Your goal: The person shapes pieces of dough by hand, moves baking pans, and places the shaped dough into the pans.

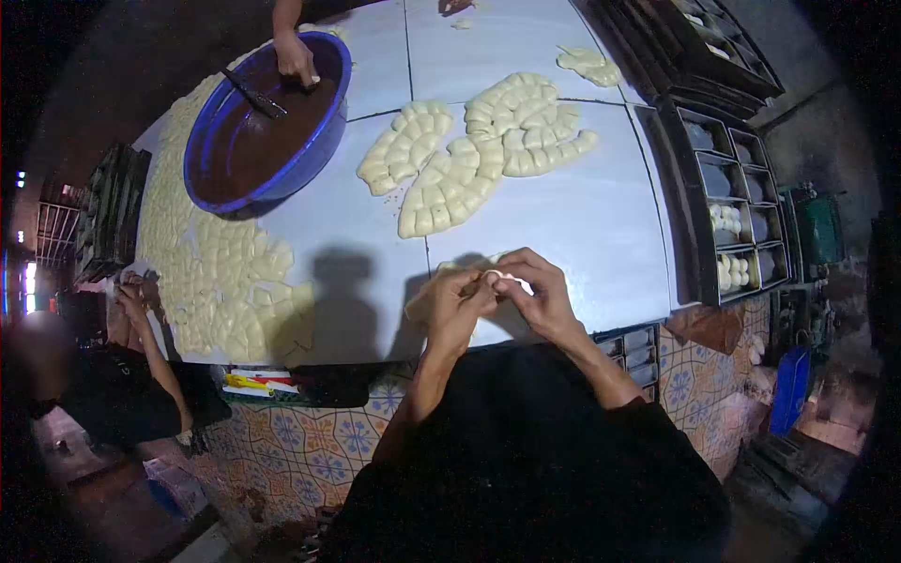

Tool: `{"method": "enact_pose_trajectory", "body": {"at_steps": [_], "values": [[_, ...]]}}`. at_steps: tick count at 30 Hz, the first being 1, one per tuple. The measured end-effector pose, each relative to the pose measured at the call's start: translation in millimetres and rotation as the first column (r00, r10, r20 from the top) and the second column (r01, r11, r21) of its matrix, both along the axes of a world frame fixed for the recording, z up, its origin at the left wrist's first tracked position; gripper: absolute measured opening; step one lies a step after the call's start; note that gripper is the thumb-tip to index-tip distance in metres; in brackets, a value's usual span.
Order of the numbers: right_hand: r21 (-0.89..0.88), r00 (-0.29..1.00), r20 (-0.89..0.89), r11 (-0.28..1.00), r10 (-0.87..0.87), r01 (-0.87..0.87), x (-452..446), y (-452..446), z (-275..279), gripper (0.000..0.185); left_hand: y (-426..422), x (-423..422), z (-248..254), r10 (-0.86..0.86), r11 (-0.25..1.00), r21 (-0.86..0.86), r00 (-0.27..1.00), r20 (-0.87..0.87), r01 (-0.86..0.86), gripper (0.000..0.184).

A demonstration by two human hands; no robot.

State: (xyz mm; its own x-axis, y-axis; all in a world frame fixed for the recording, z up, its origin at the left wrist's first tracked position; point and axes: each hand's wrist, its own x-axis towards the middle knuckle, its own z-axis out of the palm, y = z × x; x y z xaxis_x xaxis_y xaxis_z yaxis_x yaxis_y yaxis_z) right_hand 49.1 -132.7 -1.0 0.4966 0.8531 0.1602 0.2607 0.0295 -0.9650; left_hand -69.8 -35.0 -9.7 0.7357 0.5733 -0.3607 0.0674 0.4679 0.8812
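Observation:
Between my fingertips is a small pale piece of dough (499,275), pinched by both hands above the table's near edge. My left hand (457,305) is closed at its left side, and my right hand (540,293) is closed at its right. Most of the piece is hidden by the fingers. Partly behind my left hand, more pale dough (419,302) lies on the table. Beyond my hands, rows of dough pieces (452,188) pressed side by side form curved strips on the white tabletop (601,225).
A blue basin (319,150) of brown filling holds a dark utensil (251,94); another person's hand (296,61) reaches in. Many dough pieces (216,263) cover the table's left side. Divided metal pans (723,178) stand at right, some holding dough. Another person (122,375) is at left.

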Motion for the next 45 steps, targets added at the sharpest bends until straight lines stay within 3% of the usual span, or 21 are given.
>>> {"method": "enact_pose_trajectory", "body": {"at_steps": [2,4,6,8,10,12,14,18,19,20,22,24,25,28,30,32,34,35,39,42,45], "values": [[-0.151,0.997,0.028,0.986,-0.066,0.069,0.8,-14.0,2.5,0.018,-10.3,1.3,-14.9,0.017,0.980,-0.199,0.999,0.040,-0.009,0.030],[-0.133,0.927,-0.297,0.971,-0.229,0.197,-4.9,-16.8,-8.5,0.025,-26.6,7.5,-14.7,0.099,0.975,0.186,0.985,0.140,-0.124,0.062],[-0.138,0.974,-0.109,0.973,-0.200,0.185,-4.0,-19.2,-7.2,0.047,-29.3,9.6,-11.8,0.049,0.891,0.428,0.970,0.238,-0.151,0.064],[-0.227,0.744,-0.669,0.953,-0.002,-0.202,16.1,-30.5,-34.5,0.050,-30.2,5.6,-14.2,-0.073,0.868,0.489,0.950,0.303,-0.089,0.069],[-0.094,0.447,-0.876,0.846,0.180,-0.526,28.3,-39.0,-9.5,0.057,-26.6,-1.4,-5.8,-0.156,0.878,0.479,0.933,0.325,-0.020,0.073],[-0.174,0.835,-0.496,0.915,0.238,-0.364,36.1,-34.1,-13.5,0.069,-21.6,-7.7,0.2,-0.168,0.841,0.540,0.933,0.318,-0.032,0.073],[-0.266,0.994,-0.006,0.958,0.111,-0.108,54.7,-20.9,-16.5,0.080,-16.2,-10.2,-5.7,0.073,0.877,0.411,0.915,0.397,-0.248,0.071],[-0.241,0.997,0.015,0.967,-0.082,0.083,82.7,-2.0,-78.3,0.075,3.3,-26.6,-40.7,0.138,0.792,0.579,0.981,0.139,-0.194,0.058],[-0.062,0.978,-0.174,0.993,-0.113,0.104,69.4,0.9,-70.4,0.072,7.0,-31.0,-45.0,0.114,0.766,0.619,0.985,0.132,-0.172,0.058],[-0.171,0.967,0.185,0.963,-0.177,0.209,65.7,-9.9,-55.0,0.063,8.5,-35.3,-48.0,0.095,0.739,0.657,0.988,0.120,-0.151,0.057],[0.016,0.766,0.575,0.940,-0.288,0.341,55.6,-27.4,-64.6,0.053,6.4,-36.4,-51.1,0.064,0.733,0.673,0.995,0.078,-0.100,0.056],[-0.173,0.929,0.264,0.935,-0.258,0.309,25.8,-31.8,-71.4,0.047,5.0,-31.8,-50.1,0.010,0.563,0.823,0.995,-0.097,0.075,0.063],[-0.154,0.852,0.489,0.942,-0.188,0.297,12.4,-20.6,-69.5,0.046,3.0,-26.6,-48.2,-0.035,0.499,0.851,0.984,-0.172,0.167,0.066],[-0.142,0.737,0.660,0.939,-0.146,0.314,-5.8,8.8,-82.5,0.034,3.0,-6.3,-65.4,-0.218,0.457,0.803,0.923,-0.316,0.383,0.080],[-0.351,0.964,0.171,0.902,-0.204,0.253,-8.6,4.3,-74.6,0.029,2.5,-3.0,-70.8,-0.137,0.214,0.791,0.820,-0.556,0.573,0.094],[-0.262,0.920,-0.257,0.938,-0.297,0.229,-8.6,-4.3,-48.0,0.027,4.3,-1.9,-60.6,-0.145,0.269,0.749,0.794,-0.590,0.606,0.104],[-0.174,0.928,-0.018,0.915,-0.372,0.364,28.0,-33.4,-59.0,0.023,5.1,-1.0,-61.2,-0.168,0.323,0.714,0.780,-0.603,0.621,0.113],[-0.095,0.854,-0.255,0.891,-0.453,0.444,35.6,-39.2,-35.1,0.021,4.0,1.7,-59.2,-0.135,0.311,0.724,0.783,-0.608,0.616,0.113],[0.223,0.732,-0.476,0.738,-0.487,0.636,81.8,-92.1,4.1,0.017,2.4,7.0,-54.6,-0.114,0.294,0.715,0.766,-0.633,0.634,0.112],[0.418,0.727,-0.300,0.600,-0.618,0.682,99.0,-111.9,38.3,0.036,2.5,7.9,-39.7,-0.158,0.310,0.714,0.775,-0.612,0.628,0.106],[0.311,0.828,0.195,0.834,-0.525,0.456,83.0,-89.5,40.8,0.046,-4.5,4.9,4.5,-0.180,0.792,0.590,0.983,-0.025,0.160,0.073]]}}
